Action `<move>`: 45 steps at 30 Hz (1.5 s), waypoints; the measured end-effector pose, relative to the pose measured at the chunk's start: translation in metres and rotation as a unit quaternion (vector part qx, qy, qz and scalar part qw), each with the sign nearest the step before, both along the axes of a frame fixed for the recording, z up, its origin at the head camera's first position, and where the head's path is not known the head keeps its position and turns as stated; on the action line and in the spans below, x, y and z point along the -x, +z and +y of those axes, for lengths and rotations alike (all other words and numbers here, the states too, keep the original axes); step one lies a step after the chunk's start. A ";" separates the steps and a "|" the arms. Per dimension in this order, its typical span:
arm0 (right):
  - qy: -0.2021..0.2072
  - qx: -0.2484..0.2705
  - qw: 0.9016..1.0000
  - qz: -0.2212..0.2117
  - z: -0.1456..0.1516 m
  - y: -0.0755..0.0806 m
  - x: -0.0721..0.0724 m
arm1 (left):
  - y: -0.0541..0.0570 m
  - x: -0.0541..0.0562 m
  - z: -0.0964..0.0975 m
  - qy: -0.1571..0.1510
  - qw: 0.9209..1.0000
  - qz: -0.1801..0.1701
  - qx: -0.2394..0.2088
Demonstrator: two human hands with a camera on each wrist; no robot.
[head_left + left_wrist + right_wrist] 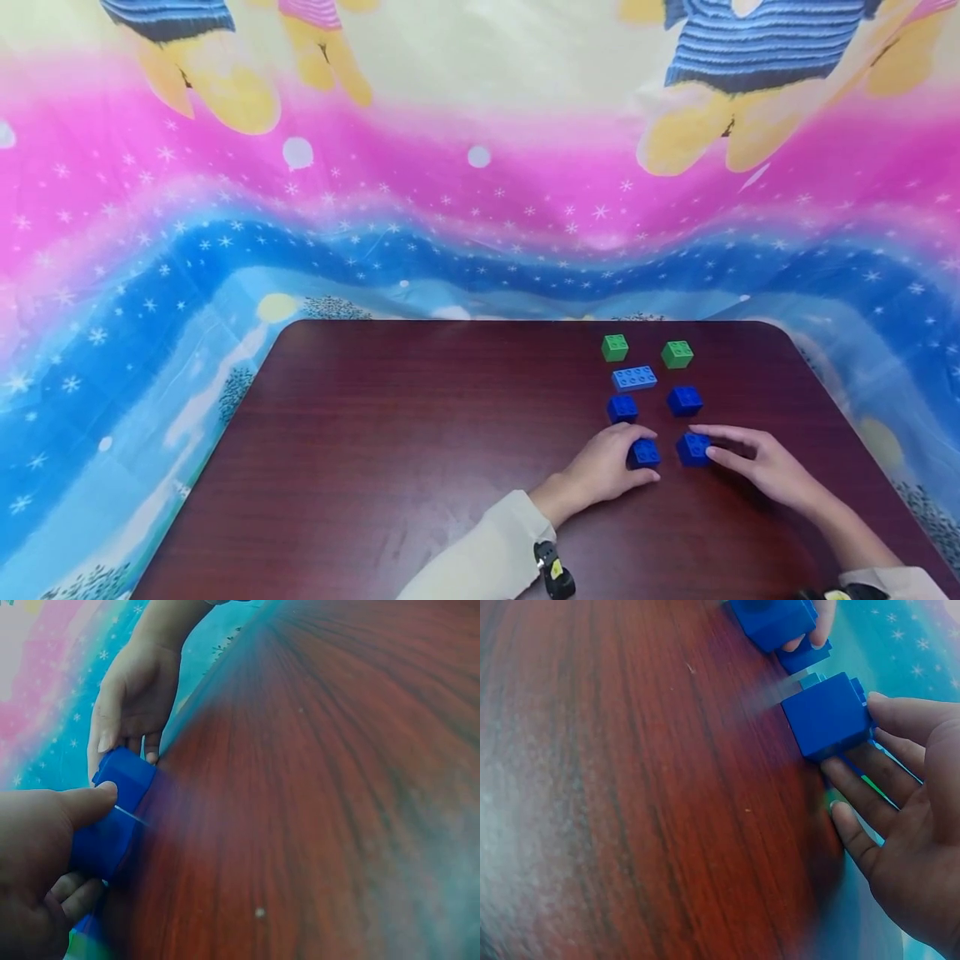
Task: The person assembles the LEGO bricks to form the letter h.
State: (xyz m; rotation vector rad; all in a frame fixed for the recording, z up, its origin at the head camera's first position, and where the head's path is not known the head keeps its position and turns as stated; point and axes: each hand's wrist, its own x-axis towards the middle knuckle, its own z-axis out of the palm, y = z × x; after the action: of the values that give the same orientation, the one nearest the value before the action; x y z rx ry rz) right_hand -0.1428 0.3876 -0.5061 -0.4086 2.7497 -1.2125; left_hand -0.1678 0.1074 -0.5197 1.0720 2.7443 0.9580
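Two dark blue toy building blocks lie nearest the person, side by side with a small gap. The left hand (606, 467) holds the left blue block (643, 454), its thumb on the near side and fingers round the far side. At the other blue block (693, 449), the right hand (765, 467) has its thumb against the right side and its index finger along the far edge. In the right wrist view, this block (829, 716) sits between thumb and fingers. The left wrist view shows the left thumb over the held block (105, 840).
Beyond the hands are two more dark blue blocks (622, 408) (686, 401), a longer light blue block (634, 378) and two green blocks (615, 347) (677, 354). All stand on a dark brown table (420, 433). A colourful patterned cloth (465, 217) hangs behind it.
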 end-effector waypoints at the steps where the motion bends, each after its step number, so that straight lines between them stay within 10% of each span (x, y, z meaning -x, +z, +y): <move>1: -0.001 0.003 1.000 -0.004 0.000 0.000 -0.001 | -0.001 0.000 0.000 0.000 1.000 -0.001 -0.003; 45: -0.007 0.025 1.000 -0.018 -0.011 0.002 -0.004 | -0.011 0.006 -0.046 -0.004 0.993 -0.049 -0.110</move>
State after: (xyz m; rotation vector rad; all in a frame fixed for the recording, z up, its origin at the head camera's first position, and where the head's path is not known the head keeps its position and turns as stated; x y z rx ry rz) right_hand -0.1392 0.3762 -0.5039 -0.3697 2.7013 -1.2816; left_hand -0.1736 0.0615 -0.5304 1.0330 2.6010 1.3010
